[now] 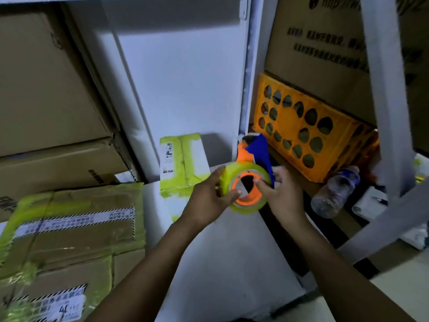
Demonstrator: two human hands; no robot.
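The left hand (209, 196) is curling round the outer edge of the tape roll (232, 176), thumb pressing its orange core; the right hand (281, 194) is pinching the core's inner rim; the glossy yellow-green roll is being held tilted, just left of the orange crate (308, 129).

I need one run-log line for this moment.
left hand grips tape roll | right hand grips at orange core | taped box behind

Both forearms reach forward and converge. The left hand (209, 196) curls round the roll's (234, 174) rim, and the right hand (282, 197) pinches its core.
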